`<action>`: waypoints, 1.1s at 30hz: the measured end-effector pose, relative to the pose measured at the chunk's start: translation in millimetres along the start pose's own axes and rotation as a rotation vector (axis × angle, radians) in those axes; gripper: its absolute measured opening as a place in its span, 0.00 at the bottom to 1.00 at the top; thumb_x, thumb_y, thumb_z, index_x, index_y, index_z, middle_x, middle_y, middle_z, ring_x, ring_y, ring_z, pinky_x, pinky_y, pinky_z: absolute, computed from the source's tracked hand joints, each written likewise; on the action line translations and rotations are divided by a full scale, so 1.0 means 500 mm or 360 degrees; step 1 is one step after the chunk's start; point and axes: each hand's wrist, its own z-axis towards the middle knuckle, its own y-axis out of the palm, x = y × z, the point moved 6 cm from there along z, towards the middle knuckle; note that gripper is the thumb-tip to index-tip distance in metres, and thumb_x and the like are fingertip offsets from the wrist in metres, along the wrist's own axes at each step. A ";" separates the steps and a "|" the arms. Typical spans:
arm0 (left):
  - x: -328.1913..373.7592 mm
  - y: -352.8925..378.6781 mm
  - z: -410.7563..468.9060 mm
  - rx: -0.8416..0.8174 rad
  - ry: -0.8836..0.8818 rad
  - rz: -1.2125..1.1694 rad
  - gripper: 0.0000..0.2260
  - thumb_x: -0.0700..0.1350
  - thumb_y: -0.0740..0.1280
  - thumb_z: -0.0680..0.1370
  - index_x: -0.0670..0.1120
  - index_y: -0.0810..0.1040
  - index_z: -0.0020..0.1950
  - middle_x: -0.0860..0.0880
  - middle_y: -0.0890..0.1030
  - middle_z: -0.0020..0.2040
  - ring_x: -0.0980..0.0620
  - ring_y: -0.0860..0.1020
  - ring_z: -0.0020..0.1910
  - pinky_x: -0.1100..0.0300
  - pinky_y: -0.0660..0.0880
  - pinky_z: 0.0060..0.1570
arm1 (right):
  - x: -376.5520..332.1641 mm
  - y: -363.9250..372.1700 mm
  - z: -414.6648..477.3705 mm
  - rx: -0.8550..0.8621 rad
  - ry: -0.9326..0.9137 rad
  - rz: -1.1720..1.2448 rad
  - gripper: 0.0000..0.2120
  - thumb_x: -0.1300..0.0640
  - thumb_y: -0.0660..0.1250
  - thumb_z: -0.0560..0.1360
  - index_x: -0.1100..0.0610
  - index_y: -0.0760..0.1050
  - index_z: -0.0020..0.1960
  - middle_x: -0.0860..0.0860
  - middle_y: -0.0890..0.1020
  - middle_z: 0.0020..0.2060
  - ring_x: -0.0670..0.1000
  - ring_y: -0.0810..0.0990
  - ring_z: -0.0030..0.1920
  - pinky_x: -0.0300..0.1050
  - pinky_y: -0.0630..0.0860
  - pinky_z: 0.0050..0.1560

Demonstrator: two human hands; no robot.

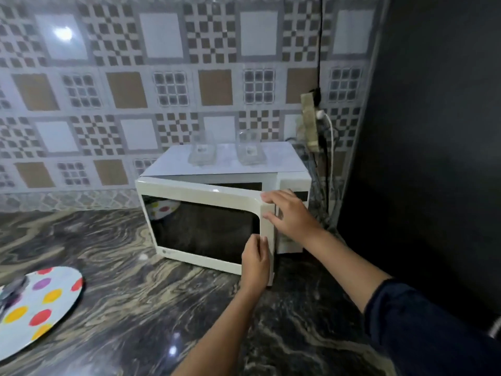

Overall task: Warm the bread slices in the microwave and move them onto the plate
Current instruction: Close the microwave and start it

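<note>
Both our hands are on the white microwave door (206,210), which stands partly ajar from the microwave (287,177) on the marbled dark tabletop (151,308). Our left hand (254,264) wraps the door's lower free edge, fingers curled round it. Our right hand (290,213) lies flat and open against the door's upper corner, just beside the control panel. We cannot see the bread slices; the dark window shows only reflections. Near the left edge our polka-dot plate (46,302) lies on the tabletop, well apart from the microwave. Two clear glass containers (202,153) sit on top of the oven.
</note>
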 end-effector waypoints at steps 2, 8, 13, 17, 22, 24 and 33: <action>-0.014 0.020 0.044 -0.0099 -0.0019 0.0052 0.12 0.45 0.56 0.82 0.47 0.66 0.38 0.51 0.70 0.35 0.56 0.68 0.33 0.62 0.64 0.35 | 0.032 0.000 0.028 -0.0057 0.0008 -0.0111 0.16 0.60 0.72 0.70 0.63 0.76 0.56 0.56 0.78 0.55 0.56 0.73 0.58 0.50 0.72 0.62; -0.045 0.046 0.118 -0.0300 0.0017 0.0093 0.11 0.46 0.55 0.82 0.44 0.70 0.41 0.44 0.75 0.38 0.52 0.73 0.36 0.59 0.69 0.37 | 0.134 -0.006 0.078 -0.0185 0.0272 -0.0461 0.39 0.36 0.65 0.70 0.58 0.61 0.71 0.52 0.64 0.70 0.52 0.61 0.71 0.47 0.61 0.71; -0.076 0.068 0.129 -0.0358 0.0000 0.0191 0.12 0.45 0.55 0.82 0.51 0.65 0.38 0.51 0.71 0.35 0.56 0.69 0.33 0.60 0.65 0.35 | 0.162 0.006 0.082 -0.0178 0.0292 -0.0634 0.48 0.26 0.49 0.67 0.60 0.56 0.74 0.54 0.60 0.74 0.53 0.57 0.74 0.46 0.52 0.74; -0.094 0.083 0.135 -0.0335 -0.0023 0.0247 0.13 0.46 0.54 0.82 0.52 0.63 0.37 0.52 0.70 0.34 0.57 0.68 0.32 0.58 0.63 0.35 | 0.170 0.012 0.087 -0.0040 0.0279 -0.0641 0.49 0.25 0.42 0.65 0.61 0.63 0.71 0.56 0.68 0.69 0.55 0.65 0.70 0.46 0.57 0.72; -0.118 0.093 0.136 -0.0312 0.0000 0.0391 0.13 0.49 0.52 0.82 0.47 0.68 0.40 0.49 0.72 0.37 0.55 0.71 0.35 0.61 0.64 0.33 | 0.189 0.024 0.089 0.0204 0.0143 -0.0713 0.42 0.27 0.44 0.71 0.61 0.70 0.61 0.58 0.78 0.58 0.58 0.77 0.59 0.47 0.63 0.62; -0.118 0.097 0.143 -0.0292 0.0033 0.0466 0.13 0.49 0.52 0.82 0.44 0.71 0.45 0.47 0.75 0.41 0.53 0.74 0.38 0.56 0.68 0.37 | 0.193 0.023 0.094 0.0244 0.0103 -0.0758 0.40 0.27 0.43 0.72 0.60 0.70 0.59 0.57 0.79 0.56 0.58 0.78 0.55 0.46 0.63 0.59; -0.108 0.104 0.156 -0.0161 0.0026 0.0616 0.12 0.45 0.53 0.82 0.41 0.71 0.45 0.47 0.73 0.42 0.46 0.74 0.40 0.55 0.65 0.37 | 0.205 0.029 0.106 0.0385 0.0091 -0.0900 0.36 0.28 0.42 0.71 0.58 0.68 0.53 0.56 0.79 0.48 0.57 0.78 0.44 0.47 0.61 0.48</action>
